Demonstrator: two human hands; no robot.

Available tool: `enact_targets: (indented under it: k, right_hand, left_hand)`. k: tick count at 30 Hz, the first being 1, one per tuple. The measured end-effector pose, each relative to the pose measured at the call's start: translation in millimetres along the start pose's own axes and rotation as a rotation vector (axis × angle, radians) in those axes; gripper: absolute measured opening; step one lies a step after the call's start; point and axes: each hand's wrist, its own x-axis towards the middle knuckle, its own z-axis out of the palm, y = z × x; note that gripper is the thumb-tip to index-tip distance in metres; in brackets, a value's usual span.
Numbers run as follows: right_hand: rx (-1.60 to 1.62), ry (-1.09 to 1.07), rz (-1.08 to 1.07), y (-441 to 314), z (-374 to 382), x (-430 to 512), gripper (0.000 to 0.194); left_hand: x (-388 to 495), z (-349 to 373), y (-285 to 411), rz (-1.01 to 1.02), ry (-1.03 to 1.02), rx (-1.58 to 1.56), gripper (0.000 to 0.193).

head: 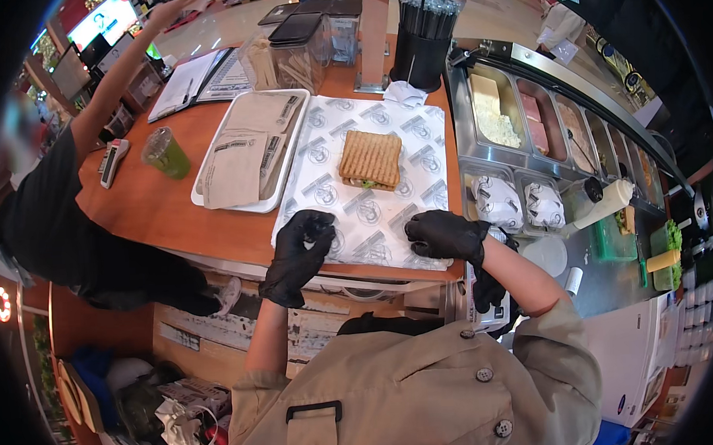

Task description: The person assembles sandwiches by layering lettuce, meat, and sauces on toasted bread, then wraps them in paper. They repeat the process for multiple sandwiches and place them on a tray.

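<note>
A grilled sandwich (370, 160) with ridged toasted bread and some green leaf at its near edge lies on printed white wrapping paper (369, 234). My left hand (305, 242), in a black glove, rests with curled fingers at the paper's near left edge. At the near right part of the paper is my right hand (443, 233), also black-gloved, its fingers bent down against the sheet. Whether either hand pinches the paper cannot be told. Left of the paper, a white tray (195, 194) holds printed paper sleeves (235, 168).
A plastic cup of green drink (166, 153) stands left of the tray. Behind are lidded containers (298, 52) and a black straw holder (418, 62). Steel food pans (495, 112) and wrapped items in clear tubs (496, 201) lie right. A co-worker's arm (112, 84) reaches across at far left.
</note>
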Motion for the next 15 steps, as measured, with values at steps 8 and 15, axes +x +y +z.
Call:
enact_targets:
  k: [8,15]
  right_hand:
    - [0.391,-0.084,0.141,3,-31,6,0.007]
    - [1.671,0.279,0.204,-64,-4,-41,0.061]
  left_hand:
    - [3,32,32,0.599,-0.114,0.933,0.044]
    - [57,54,39,0.649,0.077,0.651,0.014]
